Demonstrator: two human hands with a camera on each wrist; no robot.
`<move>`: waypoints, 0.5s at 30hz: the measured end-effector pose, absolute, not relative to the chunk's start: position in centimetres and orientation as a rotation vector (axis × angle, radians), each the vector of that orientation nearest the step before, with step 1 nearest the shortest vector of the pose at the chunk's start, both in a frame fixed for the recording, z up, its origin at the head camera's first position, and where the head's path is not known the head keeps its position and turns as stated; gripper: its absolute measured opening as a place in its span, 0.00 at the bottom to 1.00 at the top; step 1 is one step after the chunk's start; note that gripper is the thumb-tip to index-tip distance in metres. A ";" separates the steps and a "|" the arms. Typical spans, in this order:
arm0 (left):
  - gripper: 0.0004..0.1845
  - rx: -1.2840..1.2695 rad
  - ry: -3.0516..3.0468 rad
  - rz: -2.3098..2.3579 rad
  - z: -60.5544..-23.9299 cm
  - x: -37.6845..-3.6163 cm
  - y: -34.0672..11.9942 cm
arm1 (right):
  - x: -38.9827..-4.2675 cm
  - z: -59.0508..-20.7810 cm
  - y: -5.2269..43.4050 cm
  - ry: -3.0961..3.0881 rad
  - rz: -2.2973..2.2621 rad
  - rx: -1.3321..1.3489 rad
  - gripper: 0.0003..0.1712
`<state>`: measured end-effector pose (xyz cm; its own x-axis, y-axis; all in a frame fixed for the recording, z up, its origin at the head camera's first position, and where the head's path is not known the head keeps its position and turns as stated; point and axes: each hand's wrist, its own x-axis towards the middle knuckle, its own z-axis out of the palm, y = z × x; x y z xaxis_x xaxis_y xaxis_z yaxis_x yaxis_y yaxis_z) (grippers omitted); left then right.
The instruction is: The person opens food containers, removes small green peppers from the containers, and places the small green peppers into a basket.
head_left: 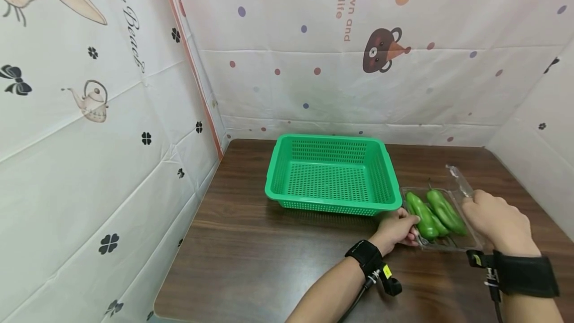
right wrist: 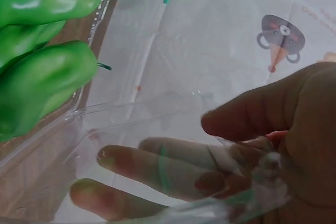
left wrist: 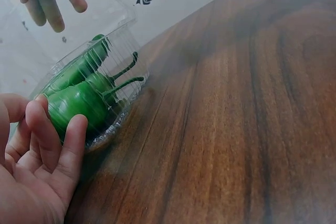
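Note:
Several green peppers (head_left: 423, 216) lie in a clear plastic box (head_left: 448, 248) on the right part of the table. My left hand (head_left: 396, 228) grips the box's left side, its fingertips against the wall near the peppers in the left wrist view. The box's hinged clear lid (head_left: 459, 181) stands raised at the right side. My right hand (head_left: 500, 221) holds this lid, the thumb on one face and the other fingers seen through the plastic in the right wrist view. Thin stems (left wrist: 123, 83) show on the peppers.
A green plastic basket (head_left: 332, 137) with nothing in it stands at the table's back, its right front corner close to the box and my left hand. Printed white sheets (head_left: 278, 88) hang behind and at both sides of the brown wooden table (head_left: 251, 263).

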<state>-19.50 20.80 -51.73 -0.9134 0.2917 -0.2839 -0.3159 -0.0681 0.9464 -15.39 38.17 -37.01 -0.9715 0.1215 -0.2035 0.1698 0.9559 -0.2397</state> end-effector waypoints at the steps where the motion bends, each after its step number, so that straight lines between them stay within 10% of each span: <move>1: 0.13 -0.026 1.810 2.033 -51.7 -19.5 20.8 | -15.3 -37.1 38.2 2.930 -0.387 0.234 0.32; 15: 0.12 -0.016 1.816 2.020 -51.5 -19.5 20.7 | -14.9 -38.2 38.9 2.997 -0.421 0.403 0.27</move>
